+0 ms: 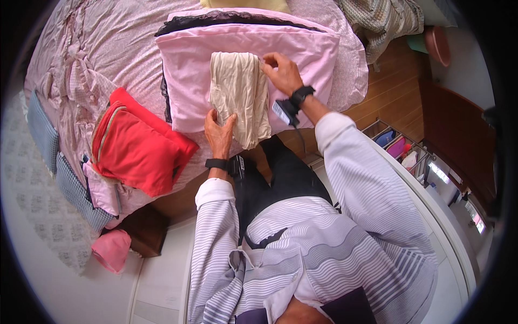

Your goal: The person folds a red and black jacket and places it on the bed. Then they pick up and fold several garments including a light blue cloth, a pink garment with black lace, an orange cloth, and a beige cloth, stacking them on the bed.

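Observation:
A beige, wrinkled garment [237,97], folded into a long strip, lies on a pink folded cloth [186,70] with black lace trim. The strip's lower end hangs past the pink cloth's near edge. At its lower left side rests my left hand [219,132], thumb and fingers spread on the fabric. My right hand [283,73] has its thumb and fingers closed at the upper right edge of the beige garment. Both wrists wear black straps with small devices.
Beneath everything is a bed with a pink patterned sheet [124,46]. A red folded garment [137,146] lies to the left, near blue checked cloths [43,124]. A metal rack [396,143] with colourful items stands at right, and a pink bin [111,249] at lower left.

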